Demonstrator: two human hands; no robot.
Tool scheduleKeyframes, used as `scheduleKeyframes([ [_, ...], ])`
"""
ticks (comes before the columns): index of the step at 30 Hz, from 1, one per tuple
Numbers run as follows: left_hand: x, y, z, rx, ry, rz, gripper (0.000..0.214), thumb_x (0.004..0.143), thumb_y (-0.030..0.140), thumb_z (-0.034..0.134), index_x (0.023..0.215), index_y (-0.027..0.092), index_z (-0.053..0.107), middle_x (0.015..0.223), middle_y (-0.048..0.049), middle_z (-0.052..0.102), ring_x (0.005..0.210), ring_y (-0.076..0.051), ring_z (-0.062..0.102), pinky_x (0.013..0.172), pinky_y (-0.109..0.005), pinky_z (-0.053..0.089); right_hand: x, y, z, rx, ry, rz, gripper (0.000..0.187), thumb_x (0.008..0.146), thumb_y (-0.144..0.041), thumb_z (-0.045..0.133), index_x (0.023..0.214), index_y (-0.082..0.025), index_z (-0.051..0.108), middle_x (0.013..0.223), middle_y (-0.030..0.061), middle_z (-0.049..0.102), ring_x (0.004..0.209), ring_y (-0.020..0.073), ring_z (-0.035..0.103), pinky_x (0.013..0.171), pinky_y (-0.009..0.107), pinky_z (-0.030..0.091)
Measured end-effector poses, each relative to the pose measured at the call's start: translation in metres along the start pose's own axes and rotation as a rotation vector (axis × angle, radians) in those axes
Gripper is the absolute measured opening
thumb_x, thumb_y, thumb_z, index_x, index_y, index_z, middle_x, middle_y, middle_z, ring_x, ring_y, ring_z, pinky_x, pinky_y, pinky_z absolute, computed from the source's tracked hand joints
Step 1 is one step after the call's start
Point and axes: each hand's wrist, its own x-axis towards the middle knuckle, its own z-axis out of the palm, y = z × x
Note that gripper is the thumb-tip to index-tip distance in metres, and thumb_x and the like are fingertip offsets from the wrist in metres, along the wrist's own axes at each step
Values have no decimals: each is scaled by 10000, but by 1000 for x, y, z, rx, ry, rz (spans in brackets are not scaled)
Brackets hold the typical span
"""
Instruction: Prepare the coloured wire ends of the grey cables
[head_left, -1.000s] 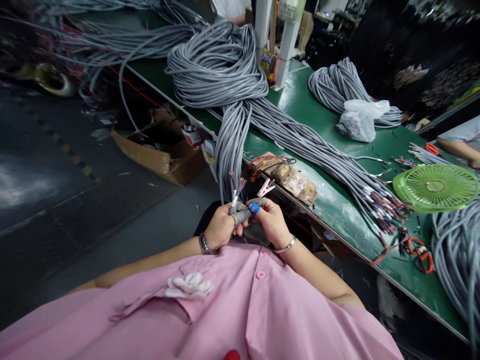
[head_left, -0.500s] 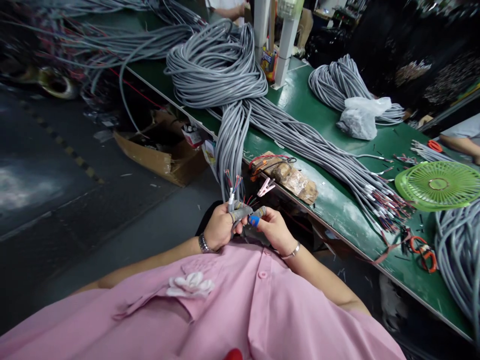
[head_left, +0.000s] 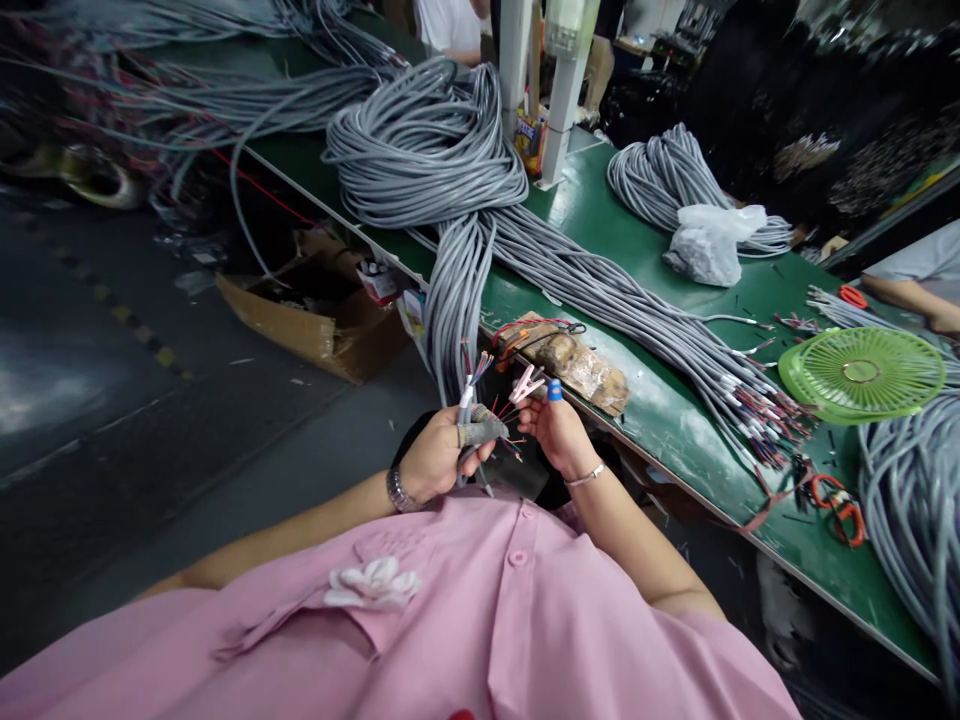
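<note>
My left hand (head_left: 439,450), with grey covers on its fingers, is closed around grey cables (head_left: 464,412). Thin red, blue and black wires fan out of the cable ends, some above the hand and some to its right. My right hand (head_left: 559,436) is beside it with the thumb raised and apart from loosely curled fingers. A blue cover (head_left: 554,389) sits on that thumb. The fingertips are close to a pink clip (head_left: 527,384) at the bench edge; whether they touch it I cannot tell. A taped brown block (head_left: 581,368) lies behind the clip.
A large grey cable coil (head_left: 427,150) and a long cable bundle (head_left: 622,285) lie on the green bench (head_left: 675,440). A green fan (head_left: 861,372), orange-handled scissors (head_left: 838,508) and a plastic bag (head_left: 709,247) are at the right. A cardboard box (head_left: 300,335) stands below. Another person's arm (head_left: 911,300) shows at right.
My right hand has left the wires by my left hand and moved up and right to the pink clip, its thumb lifting. My left hand still grips the cables.
</note>
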Motion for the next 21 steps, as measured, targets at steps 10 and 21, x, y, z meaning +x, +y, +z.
scheduleKeyframes([
  [10,20,13,2,-134,-187,-228,179,644,287,723,682,139,630,434,2,565,259,-48,361,283,-165,225,17,6,17,-52,95,-189,575,799,-729,459,814,-189,657,713,25,615,595,131,511,584,259,444],
  [21,21,6,3,-112,-151,-244,144,659,244,700,666,131,611,434,4,557,256,-42,358,284,-158,208,24,5,21,187,64,-96,521,722,-712,603,777,-194,624,727,16,612,633,127,539,589,252,458],
])
